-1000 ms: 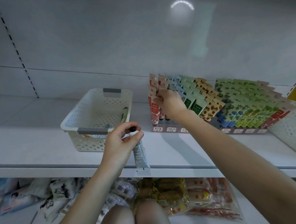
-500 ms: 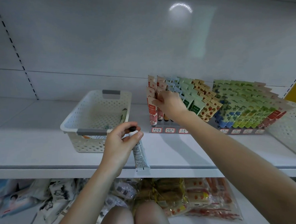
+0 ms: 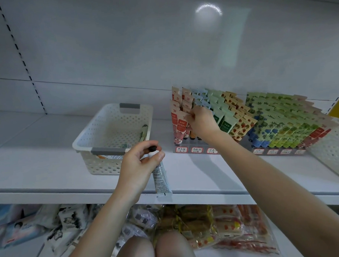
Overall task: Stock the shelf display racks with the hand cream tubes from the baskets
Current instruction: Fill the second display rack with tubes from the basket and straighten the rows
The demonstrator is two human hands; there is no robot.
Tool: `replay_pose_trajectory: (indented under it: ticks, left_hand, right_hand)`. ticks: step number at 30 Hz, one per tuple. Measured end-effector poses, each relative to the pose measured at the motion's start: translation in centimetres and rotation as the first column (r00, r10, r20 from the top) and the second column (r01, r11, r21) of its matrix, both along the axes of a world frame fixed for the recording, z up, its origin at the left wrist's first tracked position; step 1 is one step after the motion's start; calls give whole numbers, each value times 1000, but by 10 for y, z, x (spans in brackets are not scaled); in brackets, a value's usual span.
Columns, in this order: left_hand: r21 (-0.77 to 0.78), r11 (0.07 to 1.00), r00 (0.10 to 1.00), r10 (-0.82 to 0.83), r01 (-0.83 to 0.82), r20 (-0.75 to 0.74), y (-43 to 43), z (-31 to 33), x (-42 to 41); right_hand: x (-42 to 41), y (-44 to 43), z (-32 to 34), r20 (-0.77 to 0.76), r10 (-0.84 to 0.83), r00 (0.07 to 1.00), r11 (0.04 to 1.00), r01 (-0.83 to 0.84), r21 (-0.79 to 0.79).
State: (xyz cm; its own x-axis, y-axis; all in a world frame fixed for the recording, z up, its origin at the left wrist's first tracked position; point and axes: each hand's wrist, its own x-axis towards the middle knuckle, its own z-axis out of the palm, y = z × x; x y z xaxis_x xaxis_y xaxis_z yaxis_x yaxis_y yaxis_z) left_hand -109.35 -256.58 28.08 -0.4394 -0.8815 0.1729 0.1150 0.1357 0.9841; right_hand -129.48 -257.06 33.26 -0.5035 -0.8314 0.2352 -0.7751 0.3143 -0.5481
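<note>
2 hands are busy at the white shelf [image 3: 48,167]. The left hand [image 3: 137,166] grips a white hand cream tube [image 3: 161,178] near its black cap, crimped end down, over the front edge of the shelf. The right hand [image 3: 202,122] pinches the top of a peach tube [image 3: 188,115] standing in the left display rack [image 3: 197,150], just beside the white basket [image 3: 97,136], where 1 green tube [image 3: 144,133] lies.

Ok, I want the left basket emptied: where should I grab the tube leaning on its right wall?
Pinch the leaning tube at its upper end, coming straight down through the open top of the white basket. It stands tilted against the right wall with that end nearest the rim, and the walls block any sideways reach.
</note>
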Motion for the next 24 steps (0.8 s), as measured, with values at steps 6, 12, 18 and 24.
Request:
replay_pose_trajectory:
  ticks: [6,12,18,24]
  left_hand:
    - [-1,1000,1000,-4,4,-4,2,1,-1]
    - [19,1000,1000,1,0,-10,0,0,0]
    - [21,1000,1000,5,-5,-6,0,0,0]
    - [15,1000,1000,16,-16,5,1,0,1]
  right_hand:
    - [5,0,4,-44,34,998,999,-33,18]
    - [9,-3,3,-123,62,991,998,-62,4]
    - [10,-4,4,-139,80,987,997,-77,23]
    - [12,-3,6,-133,80,988,997,-78,21]
